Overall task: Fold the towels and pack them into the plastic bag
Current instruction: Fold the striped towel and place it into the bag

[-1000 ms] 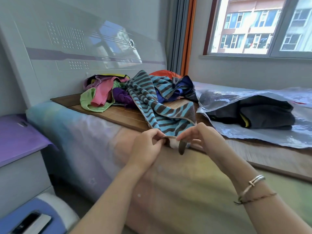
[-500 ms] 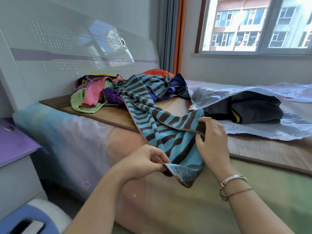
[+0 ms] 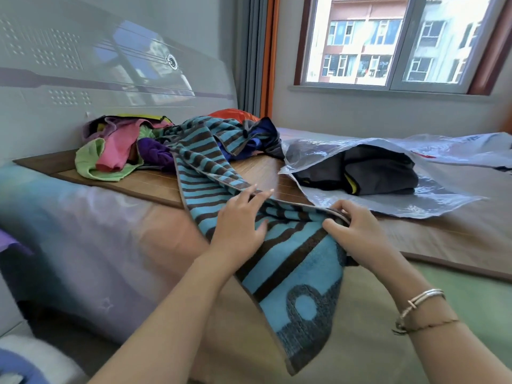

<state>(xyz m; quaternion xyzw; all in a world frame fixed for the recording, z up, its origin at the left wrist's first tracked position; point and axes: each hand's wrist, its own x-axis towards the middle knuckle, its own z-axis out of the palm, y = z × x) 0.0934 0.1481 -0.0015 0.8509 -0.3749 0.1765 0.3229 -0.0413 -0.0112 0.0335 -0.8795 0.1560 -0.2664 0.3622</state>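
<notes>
We see the blue-and-brown striped towel [image 3: 288, 261] running lengthwise from eleven o'clock toward five, our left hand [image 3: 238, 228] and right hand [image 3: 357, 234] pinching its edge.

place: home bedroom | evidence: bed [image 3: 116, 234], headboard [image 3: 110, 79], window [image 3: 388, 42], curtain [image 3: 255, 51]

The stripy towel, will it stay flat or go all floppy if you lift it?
Probably floppy: the stripy towel already droops over the bed edge below both hands. It likely won't slip either, since its looped surface looks grippy.
</notes>
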